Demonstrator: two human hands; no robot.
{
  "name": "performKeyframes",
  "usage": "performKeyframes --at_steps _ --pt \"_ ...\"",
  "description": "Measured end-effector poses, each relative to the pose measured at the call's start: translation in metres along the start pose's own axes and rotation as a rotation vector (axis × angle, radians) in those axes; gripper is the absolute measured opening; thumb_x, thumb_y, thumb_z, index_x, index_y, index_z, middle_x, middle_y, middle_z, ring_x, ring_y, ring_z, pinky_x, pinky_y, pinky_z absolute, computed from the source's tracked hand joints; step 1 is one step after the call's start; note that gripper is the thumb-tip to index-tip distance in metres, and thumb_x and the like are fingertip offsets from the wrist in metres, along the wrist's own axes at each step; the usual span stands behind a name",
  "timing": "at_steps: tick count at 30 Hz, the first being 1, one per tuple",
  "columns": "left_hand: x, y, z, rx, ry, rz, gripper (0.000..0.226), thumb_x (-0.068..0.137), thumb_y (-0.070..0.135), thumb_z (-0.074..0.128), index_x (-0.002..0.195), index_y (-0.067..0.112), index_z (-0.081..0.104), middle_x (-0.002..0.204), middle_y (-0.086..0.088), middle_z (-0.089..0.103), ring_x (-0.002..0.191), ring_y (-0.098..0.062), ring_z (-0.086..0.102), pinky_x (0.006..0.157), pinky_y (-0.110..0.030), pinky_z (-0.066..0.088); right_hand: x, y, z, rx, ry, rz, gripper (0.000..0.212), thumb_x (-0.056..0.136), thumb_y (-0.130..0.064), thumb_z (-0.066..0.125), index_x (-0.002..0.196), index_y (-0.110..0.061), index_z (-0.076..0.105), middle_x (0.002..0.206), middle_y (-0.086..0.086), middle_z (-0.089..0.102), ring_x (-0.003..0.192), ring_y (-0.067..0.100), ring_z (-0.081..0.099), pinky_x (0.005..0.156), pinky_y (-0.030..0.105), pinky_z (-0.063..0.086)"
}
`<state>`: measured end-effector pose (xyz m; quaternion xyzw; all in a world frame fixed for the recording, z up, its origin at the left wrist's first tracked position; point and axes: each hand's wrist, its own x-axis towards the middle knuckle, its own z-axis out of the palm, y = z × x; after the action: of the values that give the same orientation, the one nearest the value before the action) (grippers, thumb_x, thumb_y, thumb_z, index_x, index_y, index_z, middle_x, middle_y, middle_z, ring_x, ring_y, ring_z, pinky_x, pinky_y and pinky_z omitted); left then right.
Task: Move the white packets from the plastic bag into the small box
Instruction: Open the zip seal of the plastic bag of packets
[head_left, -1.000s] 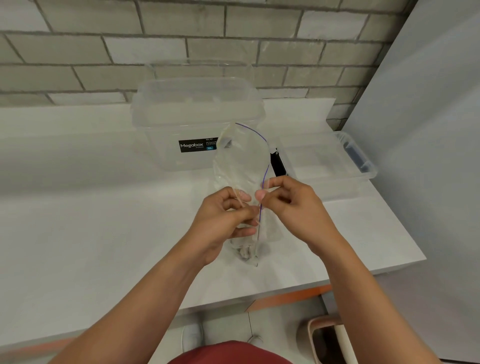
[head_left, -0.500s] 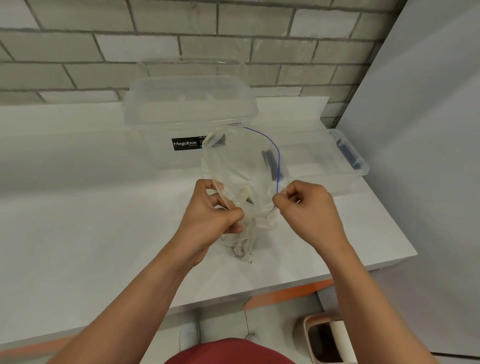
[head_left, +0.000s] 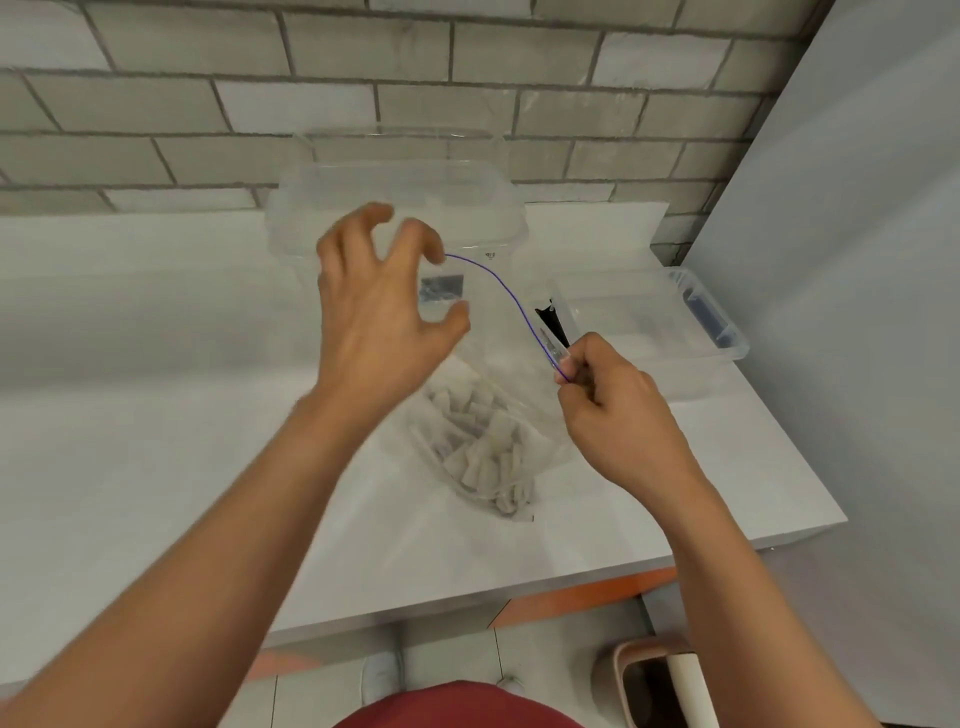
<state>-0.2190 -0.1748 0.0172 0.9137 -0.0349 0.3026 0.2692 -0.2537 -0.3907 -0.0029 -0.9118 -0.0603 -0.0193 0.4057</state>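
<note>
1. Since everything else rests on it, the white table (head_left: 156, 415) is logged first. It runs under both wrists and on past the fingertips to the brick wall.
2. Large clear tub (head_left: 395, 176): stands just beyond the left fingertips. Judged not the target.
3. Small box (head_left: 727, 338): clear and open-topped, beyond the right knuckles on their outer side, near but apart. Contents too faint to tell.
4. Plastic bag (head_left: 498, 338): base on the table, below the right fingers and toward the person. The mouth is raised between the two hands. Its long axis runs from that base corner up and away, so the mouth points toward the left fingertips and the tub.
5. Left hand (head_left: 374, 322): over the mouth, fingers splayed and loosely hooked, thumb apart from them. It grasps nothing I can see; the frame is blurred here.
6. Right hand (head_left: 618, 415): fingers curled in, thumb and forefinger pinching the bag's rim.
7. White packets (head_left: 478, 441): heaped in the bag's lower end, beneath the left palm and inboard of the right fingers. I judge none transferred yet.
8. Blue seal line (head_left: 498, 280): arcs from the right pinch to a left fingertip. Contact there cannot be told.
9. Risks, judged:
   - With one firm pinch only, the mouth may sag shut as the left fingers enter.
   - A tug on the rim could tip the leaning bag and spill packets onto the table.
   - Packets carried past the right knuckles could drop short of the box.
</note>
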Motion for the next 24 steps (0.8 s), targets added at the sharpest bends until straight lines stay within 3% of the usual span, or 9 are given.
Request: performKeyframes --at_steps 2,5,7,12,15,18,20,22,24 --pt "0.027 -0.016 0.004 0.159 -0.247 -0.003 0.031 0.077 0.04 0.075 0.105 0.029 0.067 0.143 -0.006 0.042 0.135 -0.032 0.032 0.104 -0.044 0.035 0.004 -0.001 0.001 0.019 -0.022 -0.034 0.019 0.091 -0.008 0.045 0.09 -0.027 0.049 0.08 -0.006 0.061 0.058 0.011 0.047 0.055 0.027 0.04" --pt "0.047 -0.037 0.016 0.224 -0.656 -0.094 0.061 0.073 0.025 0.082 0.129 0.027 0.058 0.136 -0.007 0.043 0.116 -0.028 0.05 0.088 -0.039 0.05 0.017 -0.005 0.005 0.06 0.033 -0.074 0.019 0.087 -0.002 0.046 0.089 -0.02 0.051 0.079 -0.009 0.059 0.06 0.009 0.047 0.052 0.018 0.038" --pt "0.054 -0.043 0.014 0.117 -0.618 -0.139 0.076 0.071 0.014 0.084 0.139 0.02 0.05 0.13 -0.005 0.043 0.101 -0.022 0.053 0.072 -0.029 0.049 0.031 -0.009 0.005 0.039 0.119 -0.123 0.018 0.084 0.0 0.047 0.086 -0.017 0.052 0.075 -0.008 0.059 0.061 0.011 0.048 0.055 0.022 0.038" --pt "0.058 -0.038 -0.016 -0.131 -0.231 -0.142 0.073 0.073 0.008 0.08 0.138 0.02 0.05 0.119 0.002 0.045 0.082 -0.008 0.058 0.069 -0.011 0.042 0.066 -0.029 -0.01 0.075 0.316 -0.208 0.016 0.082 0.001 0.05 0.085 -0.013 0.059 0.079 -0.008 0.062 0.07 0.006 0.055 0.062 0.014 0.04" --pt "0.041 -0.035 -0.033 -0.216 -0.101 -0.17 0.069 0.074 0.008 0.076 0.136 0.027 0.051 0.121 0.006 0.045 0.086 -0.002 0.058 0.074 -0.015 0.05 0.074 -0.033 -0.006 0.089 0.388 -0.226 0.019 0.082 0.0 0.051 0.084 -0.016 0.061 0.09 -0.003 0.064 0.076 0.01 0.058 0.067 0.019 0.044" --pt "0.008 -0.042 -0.033 -0.238 -0.158 -0.245 0.064 0.074 0.013 0.078 0.129 0.03 0.05 0.124 0.01 0.05 0.093 -0.006 0.059 0.079 -0.028 0.054 0.07 -0.021 0.008 0.111 0.232 -0.047 0.025 0.084 -0.005 0.051 0.089 -0.027 0.064 0.087 -0.01 0.069 0.075 0.008 0.063 0.07 0.03 0.052" --pt "-0.018 -0.048 -0.025 -0.312 -0.23 -0.377 0.053 0.076 0.014 0.077 0.119 0.028 0.048 0.113 0.01 0.059 0.091 -0.01 0.06 0.075 -0.032 0.052 0.059 -0.013 0.022 0.227 0.113 0.065 0.031 0.081 -0.011 0.048 0.096 -0.033 0.064 0.087 -0.01 0.072 0.086 0.01 0.067 0.078 0.039 0.056" --pt "-0.038 -0.051 -0.016 -0.451 -0.266 -0.556 0.042 0.082 0.016 0.073 0.111 0.026 0.044 0.102 0.006 0.064 0.085 -0.012 0.061 0.071 -0.034 0.049 0.047 -0.009 0.038 0.333 0.113 0.112 0.04 0.072 -0.016 0.039 0.098 -0.034 0.063 0.085 -0.007 0.07 0.089 0.019 0.066 0.082 0.042 0.055" --pt "-0.044 -0.054 -0.012 -0.557 -0.301 -0.713 0.034 0.087 0.017 0.068 0.107 0.025 0.042 0.095 -0.002 0.067 0.083 -0.019 0.062 0.077 -0.043 0.052 0.041 -0.007 0.052 0.388 0.151 0.105 0.042 0.074 -0.014 0.035 0.101 -0.031 0.063 0.083 -0.004 0.064 0.08 0.016 0.061 0.078 0.04 0.053"
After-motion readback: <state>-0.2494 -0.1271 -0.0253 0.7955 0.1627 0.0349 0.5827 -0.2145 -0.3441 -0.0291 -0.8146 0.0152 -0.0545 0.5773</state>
